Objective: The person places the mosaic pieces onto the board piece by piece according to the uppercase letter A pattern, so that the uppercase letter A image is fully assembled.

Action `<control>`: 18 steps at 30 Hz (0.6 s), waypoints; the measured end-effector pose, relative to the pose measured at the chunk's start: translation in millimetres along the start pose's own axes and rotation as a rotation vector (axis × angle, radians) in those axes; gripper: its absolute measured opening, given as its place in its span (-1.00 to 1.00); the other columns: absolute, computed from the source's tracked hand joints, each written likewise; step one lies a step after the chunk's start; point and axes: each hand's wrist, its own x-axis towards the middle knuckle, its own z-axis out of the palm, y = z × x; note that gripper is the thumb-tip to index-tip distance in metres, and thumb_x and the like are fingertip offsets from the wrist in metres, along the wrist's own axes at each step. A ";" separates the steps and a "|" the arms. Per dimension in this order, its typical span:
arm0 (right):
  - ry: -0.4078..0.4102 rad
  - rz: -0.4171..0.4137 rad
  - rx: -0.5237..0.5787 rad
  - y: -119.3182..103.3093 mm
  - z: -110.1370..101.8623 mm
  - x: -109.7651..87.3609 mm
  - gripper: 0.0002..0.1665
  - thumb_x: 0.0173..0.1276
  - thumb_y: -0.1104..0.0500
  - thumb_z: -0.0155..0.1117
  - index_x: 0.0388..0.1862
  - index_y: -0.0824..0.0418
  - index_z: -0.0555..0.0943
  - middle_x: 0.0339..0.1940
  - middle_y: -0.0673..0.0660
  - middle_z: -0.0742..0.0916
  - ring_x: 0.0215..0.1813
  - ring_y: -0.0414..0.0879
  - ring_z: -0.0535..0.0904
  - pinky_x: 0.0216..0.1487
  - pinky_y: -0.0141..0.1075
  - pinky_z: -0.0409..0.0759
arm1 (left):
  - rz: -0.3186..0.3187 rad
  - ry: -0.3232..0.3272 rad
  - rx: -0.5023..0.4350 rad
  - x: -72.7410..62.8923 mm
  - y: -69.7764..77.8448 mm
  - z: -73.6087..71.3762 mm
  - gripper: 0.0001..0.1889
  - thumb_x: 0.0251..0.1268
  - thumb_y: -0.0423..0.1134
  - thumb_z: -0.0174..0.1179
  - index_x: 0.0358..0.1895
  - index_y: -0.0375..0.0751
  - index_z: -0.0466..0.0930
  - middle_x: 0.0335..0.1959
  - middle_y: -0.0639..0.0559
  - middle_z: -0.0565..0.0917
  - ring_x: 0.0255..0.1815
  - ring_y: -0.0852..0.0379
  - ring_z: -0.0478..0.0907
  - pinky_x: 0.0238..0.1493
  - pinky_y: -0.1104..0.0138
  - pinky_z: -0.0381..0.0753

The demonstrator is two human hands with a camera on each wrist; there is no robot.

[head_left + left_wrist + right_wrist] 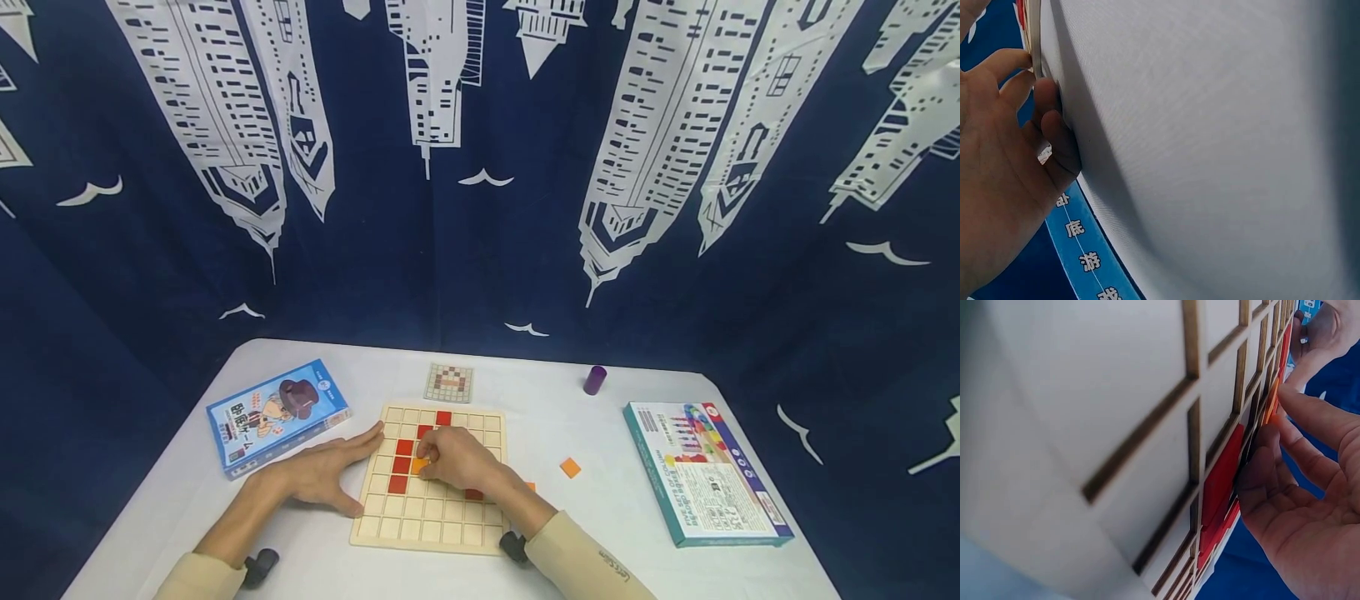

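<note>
A wooden grid board lies on the white table, with several red square tiles set in its cells. My right hand pinches an orange square tile at a cell just right of the left column of red tiles. In the right wrist view, thumb and fingers meet at the orange tile, close to the grid. At the board's left side my left hand is spread, its index fingertip and thumb at the edge. Part of the board is hidden beneath my right hand and forearm.
A loose orange tile lies right of the board, another partly behind my right forearm. Behind the board is a small pattern card. A blue box lies left, a teal-edged box right, a purple cylinder at the back.
</note>
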 end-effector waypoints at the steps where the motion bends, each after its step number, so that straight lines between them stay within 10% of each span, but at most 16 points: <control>1: 0.000 -0.003 -0.001 0.6 0.0 -0.6 -0.78 0.20 0.15 0.54 -0.18 0.09 0.72 -0.48 -0.17 0.60 -0.39 -0.28 0.47 -0.29 -0.45 0.51 | 0.001 -0.001 0.002 0.0 -0.1 0.2 0.23 -0.19 0.22 0.56 0.60 -0.14 0.11 0.67 -0.03 -0.04 0.55 -0.35 0.12 0.44 -0.28 0.20; 18: 0.092 0.076 0.064 61.5 -52.6 -50.7 -0.82 0.30 0.16 0.44 -0.13 0.12 0.71 -0.42 -0.11 0.63 -0.33 -0.20 0.51 -0.30 -0.35 0.54 | -0.041 -0.002 -0.010 1.4 2.1 1.0 0.30 -0.32 0.19 0.61 0.60 -0.10 0.11 0.67 0.01 -0.03 0.57 -0.36 0.08 0.47 -0.29 0.14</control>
